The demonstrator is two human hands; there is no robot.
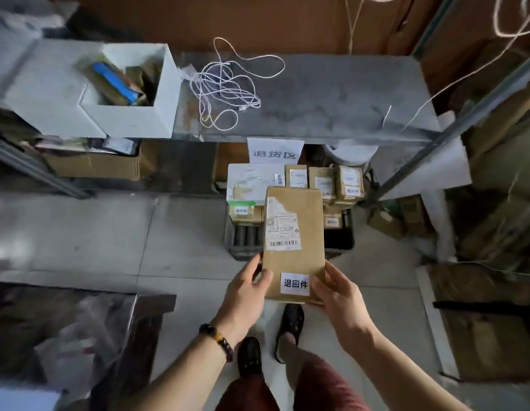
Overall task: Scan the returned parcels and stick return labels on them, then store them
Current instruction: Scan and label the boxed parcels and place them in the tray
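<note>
I hold a long brown cardboard parcel [293, 232] out in front of me, above the floor. It carries a shipping label with a barcode [283, 232] and a white return label [295, 283] near its close end. My left hand [249, 284] grips its near left edge with the thumb on top. My right hand [336, 287] grips the near right corner beside the return label. Beyond and below the parcel stands a dark crate [338, 241] with several labelled parcels [348, 182] stacked in it.
A grey metal shelf [332, 93] spans ahead, with a tangled white cord [225, 87] and a white box [130, 90] of odds and ends on it. A paper sign [274, 151] hangs from its front edge. Cardboard boxes [492, 330] crowd the right; a dark bench [139, 330] stands left.
</note>
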